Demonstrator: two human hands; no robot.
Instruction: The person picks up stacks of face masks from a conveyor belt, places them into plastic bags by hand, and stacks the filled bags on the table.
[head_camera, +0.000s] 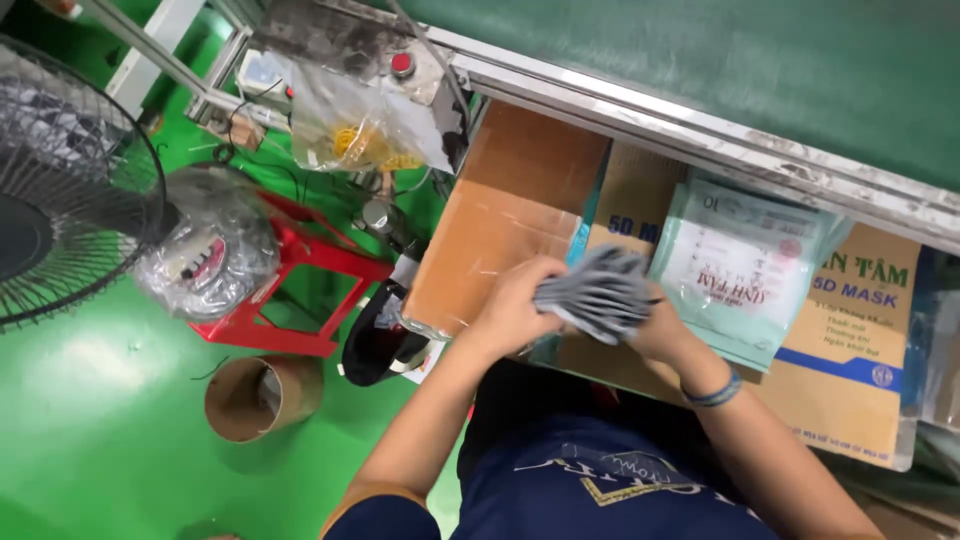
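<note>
Head view, looking down. Both hands meet over the lap, in front of a flat brown cardboard carton (500, 220) lying under the metal edge of a green conveyor belt (700, 60).

Left hand (515, 310): grip closed on the left end of a stack of grey folded fabric face masks (598, 292). Right hand (660, 325): grip closed on the stack's right end, a blue band at the wrist.

Stack: long axis runs roughly left to right, right end tilted slightly up and away from the body; layered edges face the camera. It is held in the air, just in front of a clear plastic pouch with pale green print (740, 265), which leans on printed brown cartons (850, 340).

Periphery: black fan guard (70, 180), red plastic stool (290, 290), brown cardboard tube (260, 395) standing on the green floor (100, 420)
</note>
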